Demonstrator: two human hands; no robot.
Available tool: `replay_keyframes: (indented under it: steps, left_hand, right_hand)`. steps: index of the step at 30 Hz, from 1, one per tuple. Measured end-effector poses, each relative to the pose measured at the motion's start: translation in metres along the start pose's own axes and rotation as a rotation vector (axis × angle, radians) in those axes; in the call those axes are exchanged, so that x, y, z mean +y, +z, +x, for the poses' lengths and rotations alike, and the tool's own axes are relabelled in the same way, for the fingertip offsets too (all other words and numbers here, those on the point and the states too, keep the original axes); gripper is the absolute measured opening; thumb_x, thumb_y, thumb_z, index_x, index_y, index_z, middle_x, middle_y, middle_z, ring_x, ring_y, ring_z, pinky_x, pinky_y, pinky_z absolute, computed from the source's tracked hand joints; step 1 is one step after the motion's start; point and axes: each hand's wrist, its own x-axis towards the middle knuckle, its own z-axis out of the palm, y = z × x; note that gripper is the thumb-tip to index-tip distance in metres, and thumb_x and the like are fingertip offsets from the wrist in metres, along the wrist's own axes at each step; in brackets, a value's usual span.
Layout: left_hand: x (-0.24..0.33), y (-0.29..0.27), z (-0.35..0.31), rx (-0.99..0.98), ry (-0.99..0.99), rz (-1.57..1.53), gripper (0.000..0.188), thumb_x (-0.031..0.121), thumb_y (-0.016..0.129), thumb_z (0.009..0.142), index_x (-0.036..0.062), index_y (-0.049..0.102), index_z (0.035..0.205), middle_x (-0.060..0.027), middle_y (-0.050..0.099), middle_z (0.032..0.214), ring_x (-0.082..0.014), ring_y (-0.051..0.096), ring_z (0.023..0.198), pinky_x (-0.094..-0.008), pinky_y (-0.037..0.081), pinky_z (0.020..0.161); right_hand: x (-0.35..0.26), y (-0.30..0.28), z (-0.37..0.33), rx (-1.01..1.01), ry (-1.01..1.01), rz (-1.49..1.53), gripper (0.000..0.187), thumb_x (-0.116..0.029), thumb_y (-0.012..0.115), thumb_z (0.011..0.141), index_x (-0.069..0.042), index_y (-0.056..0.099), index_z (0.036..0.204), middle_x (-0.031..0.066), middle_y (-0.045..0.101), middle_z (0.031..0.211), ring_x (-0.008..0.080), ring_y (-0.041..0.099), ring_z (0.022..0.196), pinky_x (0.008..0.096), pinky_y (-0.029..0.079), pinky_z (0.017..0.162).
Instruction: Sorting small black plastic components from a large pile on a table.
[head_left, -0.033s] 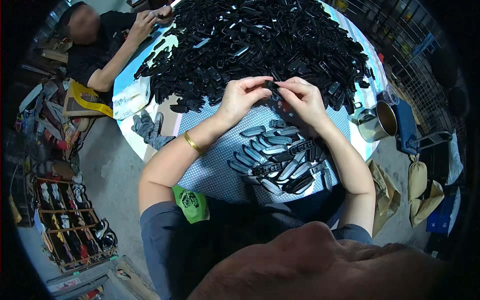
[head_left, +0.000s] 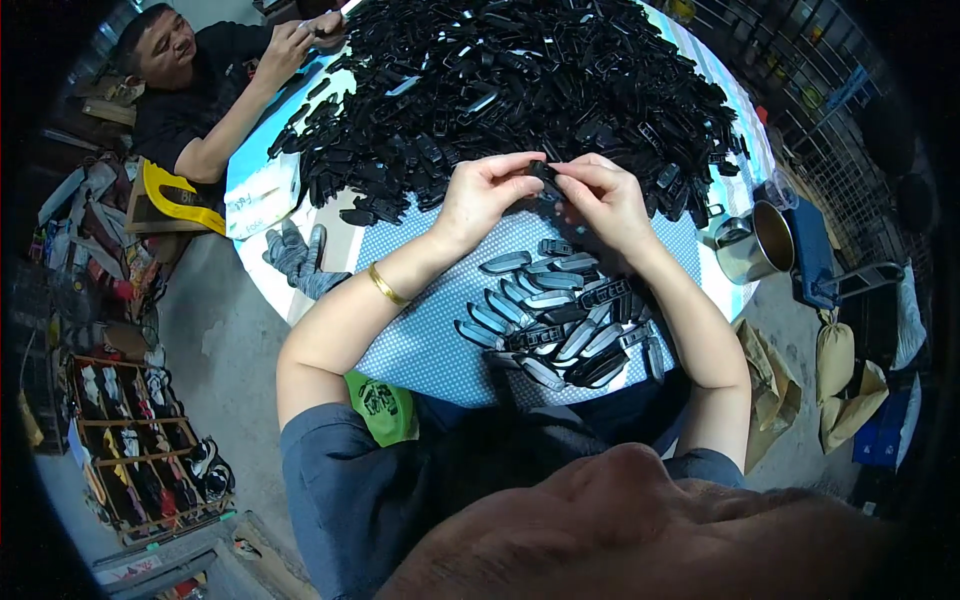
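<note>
Between the fingertips of both hands is a small black plastic part [head_left: 545, 172], held in front of the big heap. My left hand [head_left: 482, 203], a gold bracelet on its wrist, pinches it from the left with thumb and forefinger. From the right, my right hand [head_left: 612, 205] grips it the same way; its exact shape is mostly hidden by fingers. Below the hands, a smaller group of black, long rounded plastic pieces [head_left: 575, 340] lies on a blue dotted mat [head_left: 430, 345]. Several of these show shiny pale faces.
A huge heap of black plastic parts [head_left: 530, 80] covers the round table's far side. At left lie a grey glove [head_left: 295, 255] and a white bag [head_left: 262, 205]; a metal pot [head_left: 755, 245] stands at right. Another person's hand [head_left: 290, 50] works at the far left.
</note>
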Motion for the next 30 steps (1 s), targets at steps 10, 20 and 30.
replay_keyframes:
  steps: [10, 20, 30]
  left_hand:
    - [-0.008, -0.001, 0.001, -0.072, -0.014, -0.372, 0.029, 0.010, 0.052, 0.090, -0.0017, 0.054, 0.117, -0.0109, 0.062, 0.106, -0.0155, 0.059, 0.097, -0.0280, 0.046, 0.087]
    - [0.004, -0.002, -0.001, -0.119, -0.006, -0.280, 0.025, 0.011, 0.054, 0.089, -0.0013, 0.059, 0.110, -0.0109, 0.063, 0.105, -0.0147, 0.058, 0.096, -0.0279, 0.046, 0.087]
    - [0.002, -0.018, 0.004, 0.041, 0.498, 1.133, 0.029, 0.013, 0.070, 0.070, -0.0001, 0.063, 0.095, -0.0125, 0.054, 0.096, -0.0286, 0.049, 0.095, -0.0359, 0.044, 0.081]
  right_hand:
    - [0.000, 0.008, -0.005, -0.054, 0.110, 0.022, 0.032, -0.021, 0.070, 0.078, 0.004, 0.061, 0.095, 0.0073, 0.062, 0.076, 0.0102, 0.055, 0.061, 0.0256, 0.045, 0.055]
    - [-0.012, 0.001, -0.005, -0.147, -0.044, -0.378, 0.030, -0.029, 0.067, 0.076, 0.001, 0.065, 0.078, 0.0172, 0.060, 0.066, 0.0309, 0.060, 0.060, 0.0369, 0.046, 0.055]
    - [-0.014, -0.039, 0.006, -0.550, 0.027, -0.483, 0.037, -0.037, 0.065, 0.077, -0.003, 0.068, 0.089, 0.0174, 0.065, 0.080, 0.0298, 0.064, 0.072, 0.0368, 0.049, 0.067]
